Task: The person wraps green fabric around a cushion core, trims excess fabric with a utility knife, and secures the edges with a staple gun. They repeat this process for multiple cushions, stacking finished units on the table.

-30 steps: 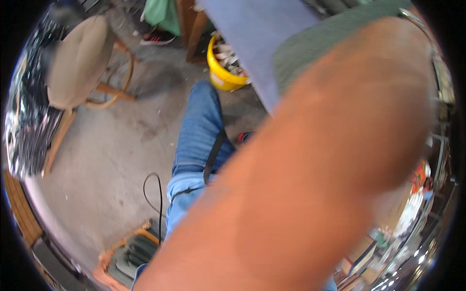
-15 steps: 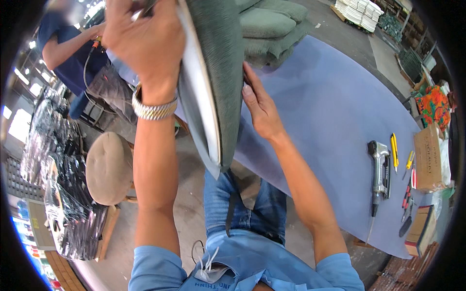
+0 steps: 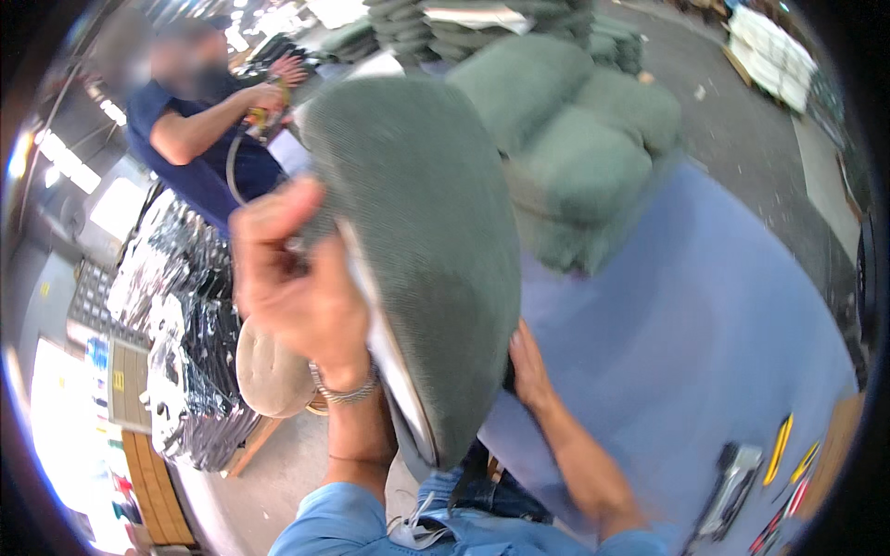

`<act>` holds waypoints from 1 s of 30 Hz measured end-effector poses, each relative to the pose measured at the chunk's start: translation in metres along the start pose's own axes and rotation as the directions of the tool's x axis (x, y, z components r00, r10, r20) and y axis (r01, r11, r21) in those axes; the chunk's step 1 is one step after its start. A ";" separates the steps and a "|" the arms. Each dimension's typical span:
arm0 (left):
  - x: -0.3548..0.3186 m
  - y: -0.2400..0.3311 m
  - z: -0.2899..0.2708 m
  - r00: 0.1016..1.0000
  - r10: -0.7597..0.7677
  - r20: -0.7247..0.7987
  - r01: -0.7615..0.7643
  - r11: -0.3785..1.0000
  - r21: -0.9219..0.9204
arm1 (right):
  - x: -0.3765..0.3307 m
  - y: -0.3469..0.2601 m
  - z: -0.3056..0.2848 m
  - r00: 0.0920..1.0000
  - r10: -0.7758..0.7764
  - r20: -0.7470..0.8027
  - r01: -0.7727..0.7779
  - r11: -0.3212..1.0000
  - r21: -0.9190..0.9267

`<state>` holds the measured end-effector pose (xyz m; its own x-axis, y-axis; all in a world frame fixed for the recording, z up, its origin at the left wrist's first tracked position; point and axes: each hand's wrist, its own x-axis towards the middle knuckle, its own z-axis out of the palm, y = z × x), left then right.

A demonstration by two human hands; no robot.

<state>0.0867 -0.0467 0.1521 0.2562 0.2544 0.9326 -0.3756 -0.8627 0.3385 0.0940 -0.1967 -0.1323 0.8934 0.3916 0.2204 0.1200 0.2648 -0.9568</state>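
A large green corduroy-like cushion [image 3: 417, 250] is held up on edge in front of me. Along its left side the cover gapes, baring a white inside [image 3: 394, 371] beside a pale edge strip. My left hand [image 3: 311, 287], smeared by motion, has its fingers curled at the cover's upper left edge. Something small and greyish shows between those fingers, too blurred to name. Against the cushion's lower right side rests my right hand [image 3: 531, 366], its fingertips partly hidden behind the cushion.
More green cushions [image 3: 593, 139] lie piled on the blue-covered table [image 3: 686, 306]. Near its right edge are a grey air tool [image 3: 732, 486] and a yellow cutter [image 3: 779, 449]. Another person [image 3: 199, 130] works at the left, beside plastic-wrapped stacks [image 3: 190, 371] and a beige round seat [image 3: 273, 371].
The cushion has come lower and turned, so its broad green face now shows. Both hands moved down with it. My view has tilted up, bringing more cushion stacks and the other person into sight.
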 end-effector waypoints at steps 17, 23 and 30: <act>-0.128 -0.008 0.028 0.735 -0.575 0.360 0.533 0.818 0.217 | -0.201 -0.212 -0.140 0.751 0.475 -0.459 -0.647 0.672 -0.362; -0.131 0.002 0.048 0.735 -0.576 0.357 0.582 0.807 0.103 | -0.281 -0.205 -0.344 0.501 -0.010 -0.865 -0.840 0.233 -0.490; -0.128 0.016 0.051 0.712 -0.601 0.364 0.573 0.796 0.194 | -0.309 -0.177 -0.426 0.548 0.065 -0.834 -0.823 -0.134 -0.551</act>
<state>0.0927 -0.1156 0.0317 0.7321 0.5404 0.4147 0.0205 -0.6260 0.7796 -0.0191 -0.7407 -0.1116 0.8584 -0.5032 -0.0997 -0.5129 -0.8439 -0.1575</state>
